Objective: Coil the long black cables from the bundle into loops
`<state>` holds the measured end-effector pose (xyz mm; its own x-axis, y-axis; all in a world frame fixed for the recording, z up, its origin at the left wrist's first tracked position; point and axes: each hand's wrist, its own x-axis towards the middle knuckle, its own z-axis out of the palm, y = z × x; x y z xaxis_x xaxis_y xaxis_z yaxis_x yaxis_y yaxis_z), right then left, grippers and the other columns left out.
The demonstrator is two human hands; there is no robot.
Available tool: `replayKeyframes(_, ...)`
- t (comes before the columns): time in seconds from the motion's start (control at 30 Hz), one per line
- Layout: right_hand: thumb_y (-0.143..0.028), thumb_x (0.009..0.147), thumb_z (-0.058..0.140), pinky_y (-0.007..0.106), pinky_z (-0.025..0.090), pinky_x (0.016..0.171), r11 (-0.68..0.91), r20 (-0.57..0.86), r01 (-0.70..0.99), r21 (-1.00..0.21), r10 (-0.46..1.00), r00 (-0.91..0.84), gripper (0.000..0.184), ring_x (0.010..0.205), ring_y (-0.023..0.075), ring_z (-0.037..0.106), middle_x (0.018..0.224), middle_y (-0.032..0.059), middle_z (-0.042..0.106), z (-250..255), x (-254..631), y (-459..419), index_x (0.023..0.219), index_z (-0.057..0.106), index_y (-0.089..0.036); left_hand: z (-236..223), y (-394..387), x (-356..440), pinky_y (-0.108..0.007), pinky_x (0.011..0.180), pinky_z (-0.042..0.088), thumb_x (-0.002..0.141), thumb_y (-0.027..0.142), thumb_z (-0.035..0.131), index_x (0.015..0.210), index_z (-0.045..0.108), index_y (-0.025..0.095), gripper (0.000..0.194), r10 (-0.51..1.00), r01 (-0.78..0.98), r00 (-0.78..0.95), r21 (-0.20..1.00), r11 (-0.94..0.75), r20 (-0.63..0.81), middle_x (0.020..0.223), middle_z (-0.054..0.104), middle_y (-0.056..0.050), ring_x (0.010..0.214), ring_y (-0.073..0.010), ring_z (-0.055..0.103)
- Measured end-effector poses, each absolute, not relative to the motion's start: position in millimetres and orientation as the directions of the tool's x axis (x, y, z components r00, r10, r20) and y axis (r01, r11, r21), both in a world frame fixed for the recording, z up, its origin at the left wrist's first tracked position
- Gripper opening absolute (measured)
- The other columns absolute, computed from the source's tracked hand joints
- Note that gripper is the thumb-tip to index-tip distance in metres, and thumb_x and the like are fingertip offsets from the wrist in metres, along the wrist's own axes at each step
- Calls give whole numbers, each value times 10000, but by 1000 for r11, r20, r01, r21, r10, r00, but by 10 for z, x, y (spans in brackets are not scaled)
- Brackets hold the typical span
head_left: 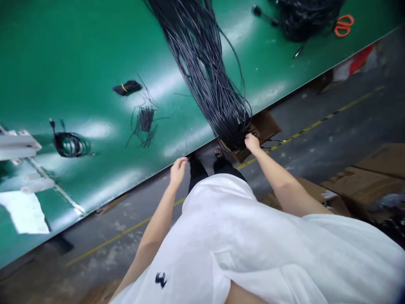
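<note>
A long, thick bundle of black cables (202,63) runs down the green table and hangs over its front edge. At the bundle's lower end, my right hand (252,142) is closed on a black cable at the right side, though the fingers partly hide the grip. An open cardboard box (267,126) lies below the table edge, under the hanging cables. My left hand (179,171) is held by the table's front edge, left of the bundle, with fingertips pinched together. What it holds, if anything, is too small to make out.
The green table (95,50) carries a coiled cable (68,144), black ties (146,119), a banded black bunch (127,87), orange-handled scissors (344,25) and a dark plastic-wrapped heap (305,17). White paper (23,211) lies at left. Cardboard boxes (363,185) stand at right.
</note>
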<state>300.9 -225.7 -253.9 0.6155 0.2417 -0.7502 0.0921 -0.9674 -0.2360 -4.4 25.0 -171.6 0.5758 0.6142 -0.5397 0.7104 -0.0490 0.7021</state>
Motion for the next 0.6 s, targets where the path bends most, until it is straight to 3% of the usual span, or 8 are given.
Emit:
replayKeyframes(0.13, -212, 883, 622, 344, 414, 1062, -926, -817, 214, -310, 374, 439, 431, 1244, 246, 542, 1343, 142, 584, -2649, 2349, -2310, 1309, 598, -150, -1735, -560, 196, -365, 976, 518, 879, 209, 523, 1081, 667, 170, 251, 454, 735, 589, 677, 44, -669, 1101, 733, -94, 989, -188, 702)
replayKeyframes(0.27, -346, 931, 618, 478, 443, 1051, -883, -829, 275, -381, 458, 321, 493, 1252, 250, 524, 1411, 123, 504, -2779, 1947, -2047, 1380, 515, -170, -1622, -901, 242, -344, 987, 524, 864, 209, 584, 1118, 682, 200, 272, 335, 743, 627, 670, 16, -703, 1112, 742, -71, 1034, -188, 699)
replayKeyframes(0.37, -389, 948, 593, 487, 484, 1000, -870, -834, 266, -415, 480, 272, 442, 1187, 239, 559, 1341, 113, 542, -2758, 1913, -1917, 1324, 550, -160, -1542, -881, 139, -367, 1033, 501, 879, 226, 567, 1159, 667, 209, 297, 325, 791, 595, 606, -77, -735, 1161, 727, -72, 1081, -202, 685)
replayKeyframes(0.5, -325, 959, 572, 409, 472, 1000, -849, -798, 189, -494, 529, 289, 370, 1133, 218, 593, 1256, 123, 609, -2421, 2022, -2134, 1290, 562, -159, -1546, -749, -8, -434, 1072, 467, 914, 244, 489, 1205, 627, 189, 327, 370, 817, 566, 563, -128, -737, 1245, 681, -112, 1134, -234, 659)
replayKeyframes(0.6, -259, 993, 464, 351, 431, 1011, -819, -726, 150, -554, 563, 395, 330, 1133, 205, 590, 1238, 118, 628, -1911, 1992, -2415, 1309, 518, -179, -1568, -834, 38, -459, 1089, 446, 865, 252, 567, 1272, 587, 189, 412, 341, 781, 617, 607, -150, -710, 1292, 649, -117, 1180, -251, 628)
